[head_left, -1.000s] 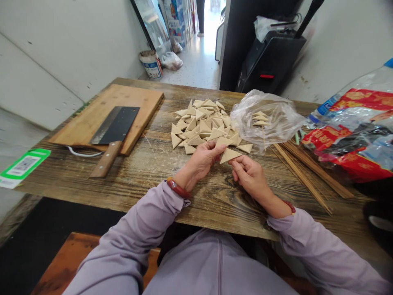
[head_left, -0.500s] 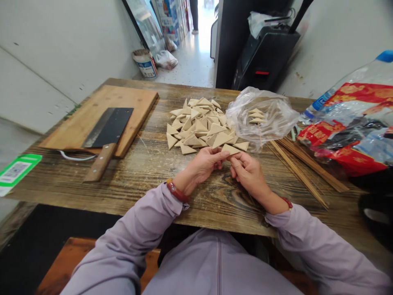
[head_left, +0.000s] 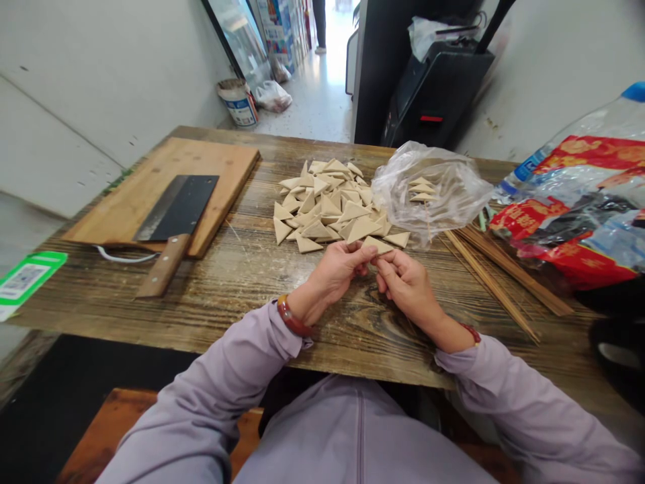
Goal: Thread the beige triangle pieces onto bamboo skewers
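Head view.

1. Left hand (head_left: 335, 265): the grip is pressed together, thumb and forefinger pinching the near corner of a triangle piece (head_left: 379, 246).
2. Right hand (head_left: 408, 286): the grip is closed on the same piece from the other side, fingertips meeting the left ones. Whether it also holds a stick cannot be told.
3. Triangle piece: tan, flat, held low over the worktop (head_left: 242, 282), between the two grips and just short of the heap.
4. Heap of loose triangles (head_left: 322, 208): just beyond the grips, a broad pile lying on the worktop and not on any stick.
5. Plastic bag (head_left: 443, 195): clear, beyond the right grip and touching the heap's right edge. It holds a few skewered triangles (head_left: 420, 189) on one stick.
6. Bamboo skewers (head_left: 496, 279): a bare bundle near the right grip, on its outer side.
7. Cutting board (head_left: 151, 195) with cleaver (head_left: 174, 215): well apart from the left grip, on its outer side. The cleaver's handle hangs over the board's near edge.
8. Red packet (head_left: 569, 215): past the skewers, far from the right grip.

Progress, as judged: early. Cutting looks done. One short stick is filled and bagged, one piece is in hand, and nearly the whole heap and the skewer bundle are unused.
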Demonstrator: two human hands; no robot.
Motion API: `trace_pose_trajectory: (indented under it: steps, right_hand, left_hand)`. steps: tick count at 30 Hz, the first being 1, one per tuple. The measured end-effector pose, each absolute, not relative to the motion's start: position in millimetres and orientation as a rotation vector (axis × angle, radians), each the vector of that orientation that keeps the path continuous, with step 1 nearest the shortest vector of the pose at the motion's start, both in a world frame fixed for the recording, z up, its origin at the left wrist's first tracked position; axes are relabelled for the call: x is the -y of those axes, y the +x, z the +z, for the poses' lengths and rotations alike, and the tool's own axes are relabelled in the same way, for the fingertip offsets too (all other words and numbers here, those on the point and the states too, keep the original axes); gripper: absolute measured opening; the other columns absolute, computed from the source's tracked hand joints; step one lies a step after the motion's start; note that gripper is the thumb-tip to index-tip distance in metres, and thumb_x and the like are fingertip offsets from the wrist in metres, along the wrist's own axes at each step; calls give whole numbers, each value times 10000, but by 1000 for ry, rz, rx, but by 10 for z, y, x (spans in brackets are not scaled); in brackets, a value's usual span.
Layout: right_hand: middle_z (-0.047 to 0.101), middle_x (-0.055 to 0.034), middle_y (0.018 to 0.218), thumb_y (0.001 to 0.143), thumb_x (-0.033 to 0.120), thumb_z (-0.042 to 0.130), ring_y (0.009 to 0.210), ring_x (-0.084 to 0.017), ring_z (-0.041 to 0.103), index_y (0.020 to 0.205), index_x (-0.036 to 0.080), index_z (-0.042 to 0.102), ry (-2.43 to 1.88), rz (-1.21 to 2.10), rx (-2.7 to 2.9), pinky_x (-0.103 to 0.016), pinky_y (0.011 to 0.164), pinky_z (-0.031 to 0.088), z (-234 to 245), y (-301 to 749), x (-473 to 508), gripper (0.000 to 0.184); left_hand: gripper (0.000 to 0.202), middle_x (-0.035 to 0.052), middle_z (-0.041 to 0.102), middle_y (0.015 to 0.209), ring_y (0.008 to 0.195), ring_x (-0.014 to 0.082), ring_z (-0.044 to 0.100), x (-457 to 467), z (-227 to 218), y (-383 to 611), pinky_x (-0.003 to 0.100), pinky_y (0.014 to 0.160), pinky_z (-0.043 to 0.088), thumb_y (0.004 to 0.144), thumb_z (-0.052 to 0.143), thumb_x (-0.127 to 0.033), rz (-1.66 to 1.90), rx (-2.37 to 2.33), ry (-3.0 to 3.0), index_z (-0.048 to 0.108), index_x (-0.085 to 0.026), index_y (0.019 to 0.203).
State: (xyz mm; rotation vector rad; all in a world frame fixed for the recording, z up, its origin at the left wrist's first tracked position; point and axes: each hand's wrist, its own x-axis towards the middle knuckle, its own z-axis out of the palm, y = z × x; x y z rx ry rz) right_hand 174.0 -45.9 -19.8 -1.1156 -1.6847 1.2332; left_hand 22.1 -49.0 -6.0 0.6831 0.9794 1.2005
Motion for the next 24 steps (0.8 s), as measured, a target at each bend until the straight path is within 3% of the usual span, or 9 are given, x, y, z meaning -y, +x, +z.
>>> trace_pose_trajectory:
  steps: [7, 13, 16, 19, 24]
  right_hand:
    - [544, 51, 512, 945, 409, 525, 401, -79, 451, 810, 202, 566, -1093, 1209, 1712, -215, 424, 339, -197, 1738, 468, 251]
    - [564, 58, 514, 921, 456, 560, 386, -83, 472, 873, 192, 588, -1092, 1332, 1627, -212, 418, 356, -200, 1730, 474, 271]
    - [631, 26, 593, 906, 457, 573, 451, -108, 544, 946, 185, 637, -1073, 1366, 1641, -232, 462, 424, -234, 1744, 440, 283]
    - [710, -30, 739, 871, 397, 617, 629, -154, 632, 892, 194, 696, -1047, 1181, 1758, -277, 590, 492, -265, 1771, 384, 218]
    - [736, -42, 791, 851, 344, 628, 717, -177, 647, 841, 195, 725, -1017, 1064, 1844, -297, 669, 482, -288, 1824, 309, 178]
  left_hand:
    - [358, -26, 526, 561, 516, 63, 454, 480, -38, 193, 241, 539, 352, 611, 872, -370, 1200, -988, 735, 599, -140, 603]
    - [366, -30, 518, 568, 527, 62, 452, 460, -38, 168, 228, 537, 354, 610, 869, -384, 1215, -1004, 759, 601, -135, 615]
    - [352, -30, 529, 594, 535, 60, 440, 425, -36, 108, 222, 526, 343, 621, 860, -395, 1271, -1042, 781, 619, -139, 645]
    - [351, -33, 527, 604, 533, 57, 426, 389, -37, 44, 218, 506, 320, 627, 856, -408, 1299, -1073, 821, 628, -144, 663]
    - [381, -27, 532, 635, 528, 49, 430, 358, -53, 3, 210, 513, 335, 660, 839, -449, 1248, -1107, 878, 623, -136, 688]
